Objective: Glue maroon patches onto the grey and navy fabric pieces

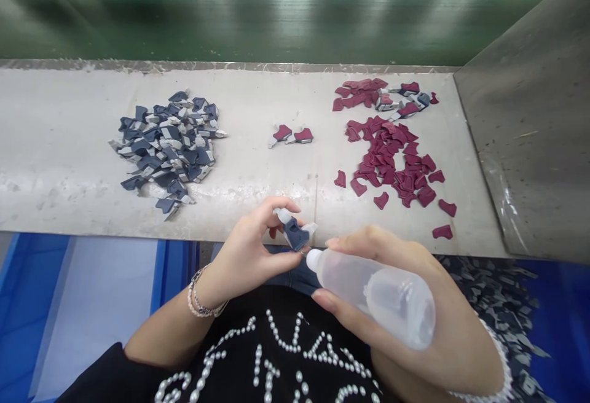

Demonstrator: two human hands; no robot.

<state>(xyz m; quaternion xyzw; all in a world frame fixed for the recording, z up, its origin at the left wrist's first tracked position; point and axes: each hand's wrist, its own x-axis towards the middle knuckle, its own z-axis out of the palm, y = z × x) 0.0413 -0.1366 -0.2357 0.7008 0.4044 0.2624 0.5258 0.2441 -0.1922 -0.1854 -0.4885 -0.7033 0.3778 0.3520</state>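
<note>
Between the thumb and fingers of my left hand is a small dark blue and white moulded plastic part. My right hand is wrapped round a translucent squeeze bottle, tilted so its white nozzle points at the part. The nozzle tip sits at or very near the part's lower edge; whether it touches I cannot tell. Beyond my hands on the bench lie two similar parts with maroon inserts. A heap of blue and white parts is at the left, and loose maroon pieces spread over the right.
A white bench runs across, with a green conveyor belt behind it. A metal panel borders the right end. Below the bench are a blue bin with many parts at right and a blue container at left.
</note>
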